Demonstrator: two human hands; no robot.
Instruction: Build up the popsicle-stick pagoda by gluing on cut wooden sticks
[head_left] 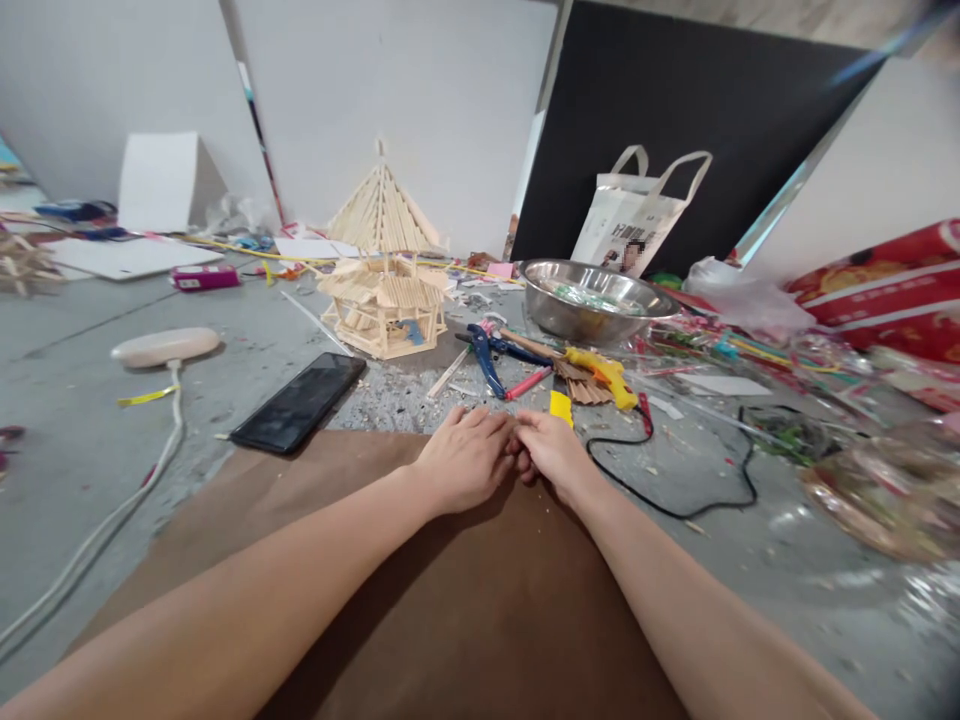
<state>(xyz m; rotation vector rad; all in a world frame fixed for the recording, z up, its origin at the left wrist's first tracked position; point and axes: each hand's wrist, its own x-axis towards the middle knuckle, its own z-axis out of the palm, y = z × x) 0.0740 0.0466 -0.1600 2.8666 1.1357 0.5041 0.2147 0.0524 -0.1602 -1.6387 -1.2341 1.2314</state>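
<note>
Over a brown sheet [465,620], my left hand [466,462] and my right hand [553,455] meet at the fingertips. The left one lies palm down with its fingers bent together. On the right, the fingers are curled in a pinch. Whatever is between them is hidden. Just beyond are blue-handled pliers [489,368], a red stick [529,383] and a yellow glue gun [609,376] with a black cord. A yellow and black piece [561,405] sits close to my right fingers. Farther back stands a hexagonal pavilion model [384,310] of pale wooden sticks with a pointed roof.
A black phone [300,403] overlaps the sheet's far left edge. Left of it, a white corded device [166,347] rests on the grey floor. A steel basin [540,302], a white tote bag [626,220] and scattered plastic scraps fill the back right.
</note>
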